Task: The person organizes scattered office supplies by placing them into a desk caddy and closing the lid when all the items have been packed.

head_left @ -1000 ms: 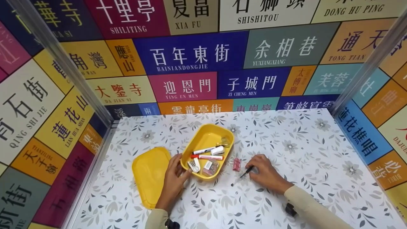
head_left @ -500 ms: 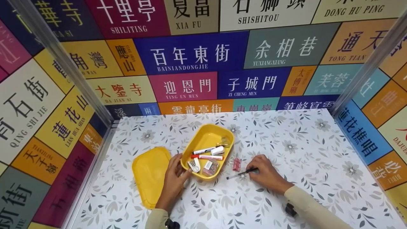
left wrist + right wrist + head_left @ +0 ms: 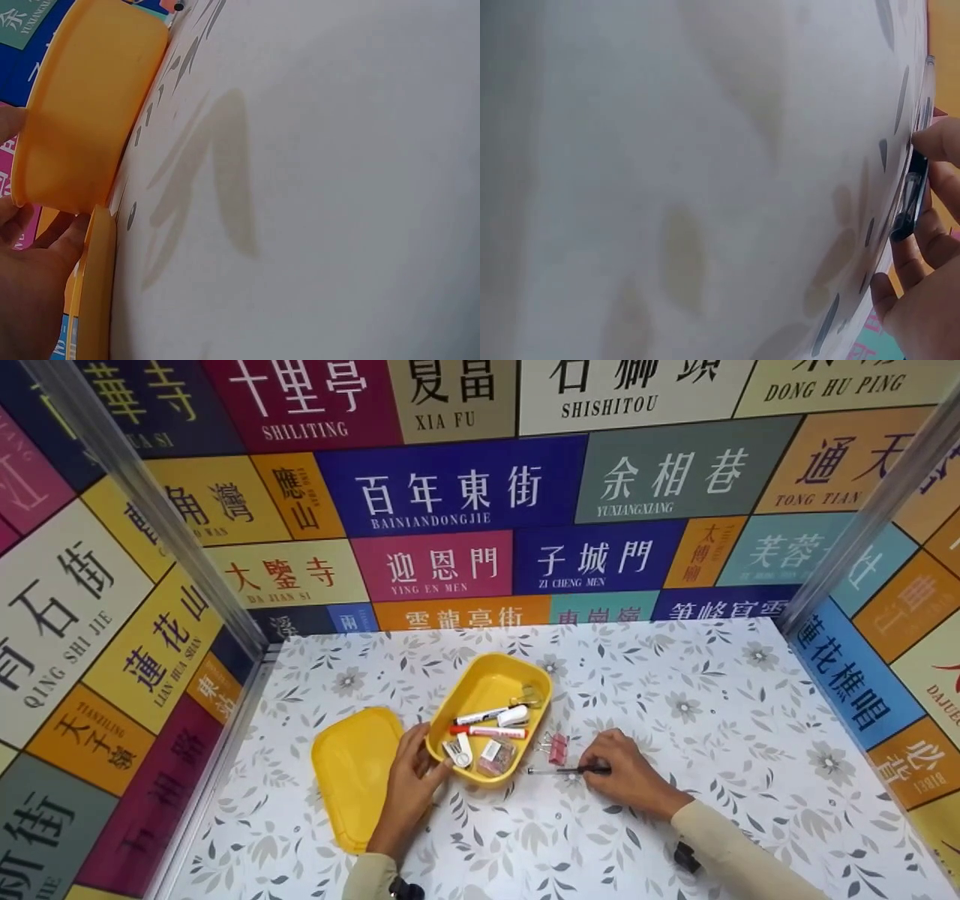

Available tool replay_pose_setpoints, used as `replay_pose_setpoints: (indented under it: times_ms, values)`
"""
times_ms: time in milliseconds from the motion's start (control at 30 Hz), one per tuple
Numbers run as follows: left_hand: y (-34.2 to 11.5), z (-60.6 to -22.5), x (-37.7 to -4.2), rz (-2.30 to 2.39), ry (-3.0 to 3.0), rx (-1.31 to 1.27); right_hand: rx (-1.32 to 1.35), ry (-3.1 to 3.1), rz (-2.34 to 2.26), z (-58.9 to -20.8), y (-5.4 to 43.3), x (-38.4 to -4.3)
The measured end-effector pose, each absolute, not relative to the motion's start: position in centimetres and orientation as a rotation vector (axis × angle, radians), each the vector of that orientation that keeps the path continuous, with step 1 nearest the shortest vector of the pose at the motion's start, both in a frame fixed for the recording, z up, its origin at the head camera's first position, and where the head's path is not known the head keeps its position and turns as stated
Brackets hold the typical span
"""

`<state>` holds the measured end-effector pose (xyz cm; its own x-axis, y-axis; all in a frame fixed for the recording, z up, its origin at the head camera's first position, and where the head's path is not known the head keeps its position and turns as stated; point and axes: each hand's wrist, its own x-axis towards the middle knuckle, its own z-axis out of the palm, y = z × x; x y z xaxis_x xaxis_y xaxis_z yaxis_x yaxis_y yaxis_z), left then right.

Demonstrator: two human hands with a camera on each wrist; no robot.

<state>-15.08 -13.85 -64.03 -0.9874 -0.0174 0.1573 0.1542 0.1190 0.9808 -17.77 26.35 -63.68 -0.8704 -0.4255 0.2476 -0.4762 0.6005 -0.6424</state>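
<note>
A yellow plastic box [image 3: 484, 679] stands on the table, with two markers [image 3: 491, 731] and several small stationery items inside. At its near left corner, my left hand [image 3: 409, 791] holds the box, thumb and fingers spread around the corner; the left wrist view shows fingertips by the rim and low on the wall. To the right of the box, my right hand [image 3: 621, 769] pinches a pen [image 3: 553, 770] with a clear barrel and black cap end. The pen lies low over the cloth, its tip pointing left toward the box. Just behind it sits a pink binder clip [image 3: 557, 749].
The yellow lid [image 3: 356, 772] lies left of the box, partly behind my left forearm. A gold binder clip [image 3: 531, 695] and a small clear case [image 3: 495, 755] are inside the box. Printed panels [image 3: 465, 484] wall the leaf-patterned table [image 3: 712, 765] at the back and sides.
The pen has swung in my right hand from slanting down-left to nearly level, its tip now nearer the box. My left hand and the box have stayed put.
</note>
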Motion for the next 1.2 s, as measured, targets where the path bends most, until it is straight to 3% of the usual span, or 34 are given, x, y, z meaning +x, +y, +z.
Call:
replay_pose_setpoints:
  times_ms: [1200]
  values:
    - [-13.76,-64.14,-15.12,-1.985,-2.246,-0.11,0.883,-2.519,1.312,-63.35,26.57,-17.11]
